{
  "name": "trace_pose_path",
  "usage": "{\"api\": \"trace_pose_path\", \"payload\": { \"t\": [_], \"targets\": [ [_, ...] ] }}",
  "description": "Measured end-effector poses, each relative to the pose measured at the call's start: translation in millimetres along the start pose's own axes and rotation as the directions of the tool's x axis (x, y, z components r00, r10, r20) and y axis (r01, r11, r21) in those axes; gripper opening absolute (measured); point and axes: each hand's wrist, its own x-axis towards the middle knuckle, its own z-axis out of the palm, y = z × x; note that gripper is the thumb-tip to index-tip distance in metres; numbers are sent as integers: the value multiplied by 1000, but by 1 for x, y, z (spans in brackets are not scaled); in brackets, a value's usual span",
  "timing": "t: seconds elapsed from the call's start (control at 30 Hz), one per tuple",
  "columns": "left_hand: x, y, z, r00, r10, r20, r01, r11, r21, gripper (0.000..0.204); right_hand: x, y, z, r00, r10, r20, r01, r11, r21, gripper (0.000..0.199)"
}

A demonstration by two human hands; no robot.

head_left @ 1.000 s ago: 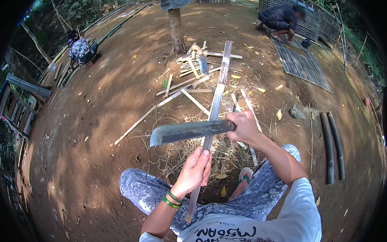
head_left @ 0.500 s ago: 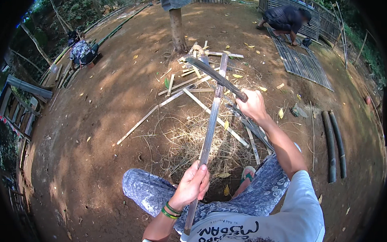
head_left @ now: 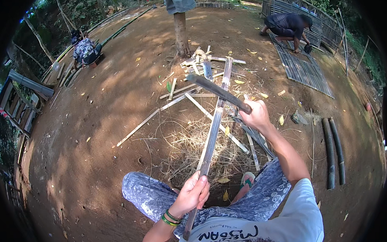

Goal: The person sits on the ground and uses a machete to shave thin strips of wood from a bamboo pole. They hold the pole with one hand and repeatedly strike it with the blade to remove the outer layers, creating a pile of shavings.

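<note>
Dirt yard (head_left: 84, 167): L hand (head_left: 192, 192) grips bamboo strip (head_left: 212, 135), R hand (head_left: 257, 116) clenched w/ machete (head_left: 211, 87).

The machete (head_left: 213, 88) is dark grey, the strip (head_left: 213, 136) grey-brown, the patterned trousers (head_left: 145, 192) blue and white, the shirt (head_left: 290, 218) white.

Brown earthen ground (head_left: 84, 167) bears pale, flat wooden strips (head_left: 201, 95) at twelve o'clock and dark cylindrical poles (head_left: 329, 154) between three and four.
</note>
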Motion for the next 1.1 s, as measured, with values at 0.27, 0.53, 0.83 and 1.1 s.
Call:
{"api": "trace_pose_path", "payload": {
  "t": [0.27,0.53,0.83,1.1],
  "targets": [
    [-4,2,1,1000,-17,-22,15,997,-77,20,-11,-13,1,978,-193,75,192,981,30,17],
    [-17,-13,-2,998,-56,-22,54,997,-54,20,0,-2,-5,999,-27,31,29,999,-43,16],
    [-34,-8,1,993,-121,-10,120,990,-70,18,15,8,-12,991,130,8,-130,991,-10,18],
    [-42,-18,-12,994,-113,-12,112,991,-75,20,41,60,-13,957,292,7,-290,952,-95,23]
  ]
}}
